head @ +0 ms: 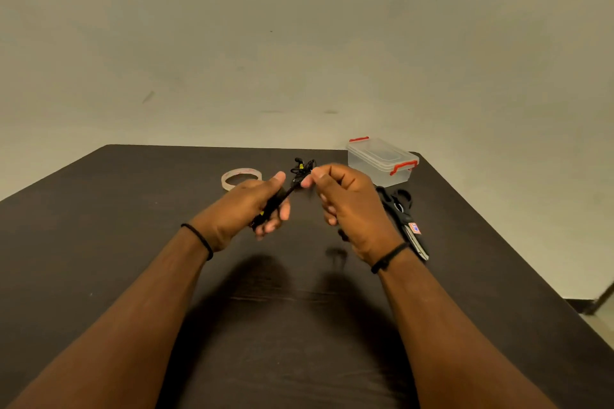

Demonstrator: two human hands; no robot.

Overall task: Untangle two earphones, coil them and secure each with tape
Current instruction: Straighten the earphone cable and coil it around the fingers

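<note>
My left hand [247, 206] grips a coiled bundle of black earphone cable [277, 204], held above the dark table [133, 226]. My right hand [345, 202] pinches the far end of that same bundle between thumb and forefinger. Just behind the hands a second black earphone [301, 165] lies in a loose tangle on the table. A roll of clear tape [241, 177] lies flat to the left of it. Part of the held cable is hidden inside my left palm.
A clear plastic box with red latches [382, 161] stands at the back right of the table. Black-handled scissors [403, 219] lie to the right of my right hand. A plain wall rises behind the table, and the floor shows at the right edge.
</note>
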